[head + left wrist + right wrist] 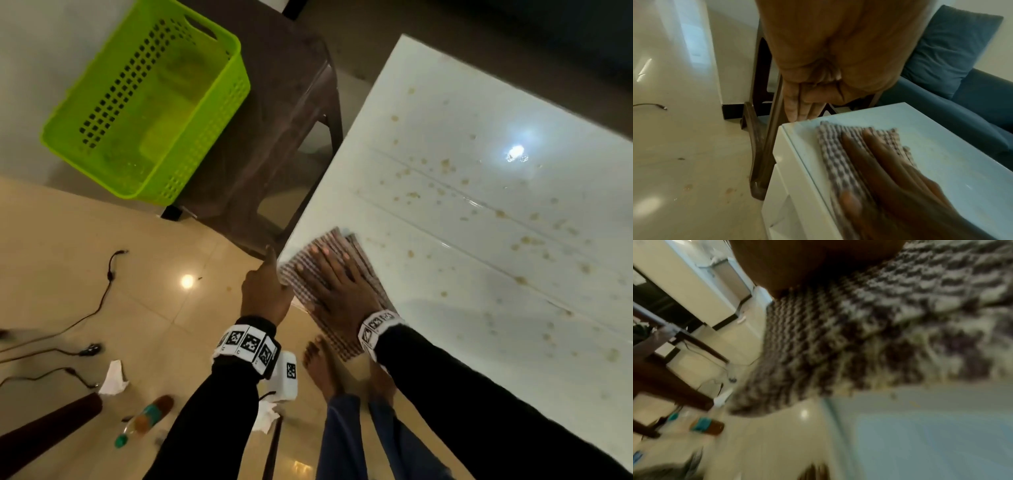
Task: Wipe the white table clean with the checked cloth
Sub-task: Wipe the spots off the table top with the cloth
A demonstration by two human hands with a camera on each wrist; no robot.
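The folded brown-and-white checked cloth [329,274] lies at the near corner of the glossy white desk [479,240], pressed flat under the right hand [337,287], fingers straight and spread. The left hand [265,291] waits just beside it, off the desk edge, fingers straight, holding nothing. Beyond the right hand, yellowish crumbs [445,164] speckle most of the surface, so I judge the wiping barely begun.
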